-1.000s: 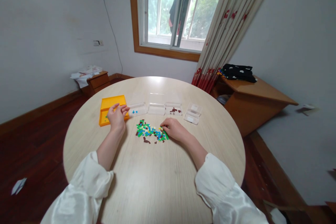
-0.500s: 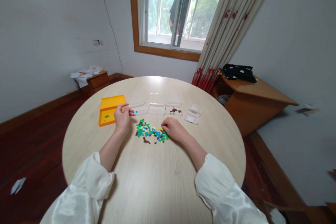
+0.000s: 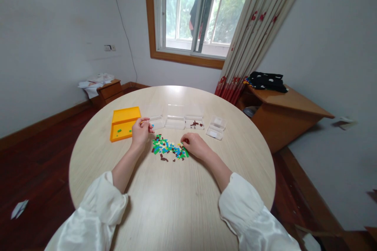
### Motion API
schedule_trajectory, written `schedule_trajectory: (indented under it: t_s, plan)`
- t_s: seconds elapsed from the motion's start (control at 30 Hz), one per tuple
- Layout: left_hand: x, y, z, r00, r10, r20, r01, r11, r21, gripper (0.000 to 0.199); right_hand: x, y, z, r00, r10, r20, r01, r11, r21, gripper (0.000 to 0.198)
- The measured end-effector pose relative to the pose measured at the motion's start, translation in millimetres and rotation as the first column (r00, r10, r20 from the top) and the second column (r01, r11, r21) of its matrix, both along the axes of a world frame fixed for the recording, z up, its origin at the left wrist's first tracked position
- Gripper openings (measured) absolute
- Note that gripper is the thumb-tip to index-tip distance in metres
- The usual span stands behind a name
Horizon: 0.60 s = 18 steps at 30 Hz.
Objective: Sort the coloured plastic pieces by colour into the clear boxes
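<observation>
A pile of small toy bricks (image 3: 167,148), green, blue, brown, white and yellow, lies mid-table. At its right edge is my right hand (image 3: 194,144), with the fingers curled and their tips pressed together; what is between them is too small to name. My left hand (image 3: 140,132) hovers between the yellow box and the left clear box, thumb and fingers bent together, partly covering both boxes. Anything in its grip is hidden. The open yellow box (image 3: 126,114) holds a few green bricks (image 3: 119,130). Blue bricks show beside my left fingertips in the left clear box (image 3: 159,122).
Behind the pile stand a middle clear box (image 3: 175,123), a right clear box (image 3: 199,117) with brown bricks (image 3: 194,124), and a smaller open clear case (image 3: 215,133). The round table (image 3: 173,204) has a curved edge. A wooden desk (image 3: 294,106) stands at the right.
My left hand has shifted slightly right, away from the yellow box, and another green brick now shows there. My right hand stays at the pile's edge with little movement.
</observation>
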<state>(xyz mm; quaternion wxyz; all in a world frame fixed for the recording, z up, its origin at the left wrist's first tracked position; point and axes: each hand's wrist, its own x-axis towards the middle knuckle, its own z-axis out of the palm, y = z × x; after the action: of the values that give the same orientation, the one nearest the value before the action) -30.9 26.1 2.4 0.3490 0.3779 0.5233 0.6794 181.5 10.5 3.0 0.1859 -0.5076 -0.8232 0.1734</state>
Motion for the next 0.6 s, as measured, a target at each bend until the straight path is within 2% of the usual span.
schedule_trajectory:
  t_s: [0.13, 0.23, 0.3, 0.43, 0.5, 0.6]
  plan:
    - [3, -1, -3.8, 0.994, -0.107, -0.032, 0.107, 0.994, -0.016, 0.015, 0, 0, 0, 0.999, -0.022, -0.029, 0.024, 0.999, 0.046, 0.019]
    - [9, -4, -5.9, 0.964, -0.265, -0.024, 0.264, 0.963, -0.052, 0.022, 0, 0, 1, 0.992, -0.018, -0.125, 0.032, 0.994, 0.108, 0.018]
    - [14, -8, -6.0, 0.915, -0.4, -0.045, 0.395, 0.914, -0.097, 0.027, -1, -1, 3, 0.977, 0.02, -0.213, 0.015, 0.987, 0.162, 0.017]
    - [25, -19, -2.8, 0.767, -0.635, -0.091, 0.607, 0.765, -0.217, 0.036, -4, -6, 5, 0.93, 0.161, -0.329, -0.072, 0.962, 0.264, 0.015]
    - [28, -23, -0.7, 0.71, -0.699, -0.084, 0.668, 0.706, -0.237, 0.037, -6, -8, 5, 0.915, 0.208, -0.346, -0.106, 0.951, 0.292, 0.014]
    - [31, -27, 1.4, 0.67, -0.737, -0.095, 0.703, 0.67, -0.239, 0.035, -8, -10, 4, 0.906, 0.232, -0.354, -0.12, 0.943, 0.309, 0.012]
